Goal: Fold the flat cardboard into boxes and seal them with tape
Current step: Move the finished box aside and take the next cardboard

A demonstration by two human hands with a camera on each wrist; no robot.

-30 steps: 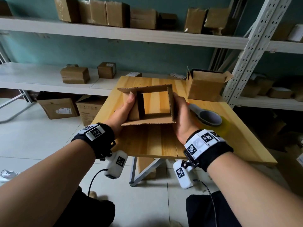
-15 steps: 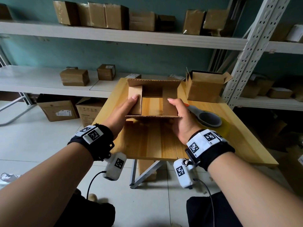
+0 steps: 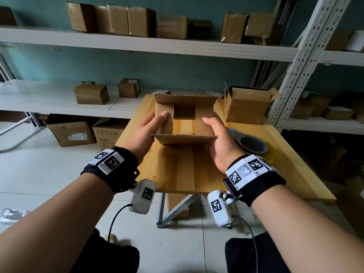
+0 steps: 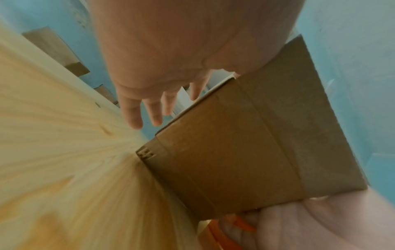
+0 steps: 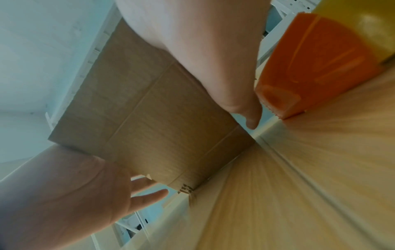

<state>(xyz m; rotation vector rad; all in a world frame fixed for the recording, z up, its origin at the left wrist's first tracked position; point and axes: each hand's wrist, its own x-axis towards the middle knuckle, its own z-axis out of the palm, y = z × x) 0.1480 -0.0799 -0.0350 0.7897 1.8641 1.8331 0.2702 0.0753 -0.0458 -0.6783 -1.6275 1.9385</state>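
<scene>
An open-ended brown cardboard box [image 3: 184,139] stands squared up over the wooden table [image 3: 183,170], its long flaps sticking out front and back. My left hand [image 3: 145,133] grips its left side, thumb lying on the folded-in left flap. On the other side my right hand [image 3: 220,138] grips the box the same way, thumb on the right flap. The left wrist view shows the box [image 4: 235,152] with one corner at the table and my straight fingers [image 4: 153,111] beyond its edge. The right wrist view shows the box [image 5: 149,118] under my right hand [image 5: 213,59].
A grey and orange tape dispenser [image 3: 254,143] with a yellowish roll lies on the table just right of my right hand. An open cardboard box [image 3: 246,109] stands at the table's back right. Shelves with several sealed boxes run behind, and a white metal upright [image 3: 307,56] rises on the right.
The box has been turned from a tilted open tube to level and square. Both short side flaps have been pushed inward by my thumbs.
</scene>
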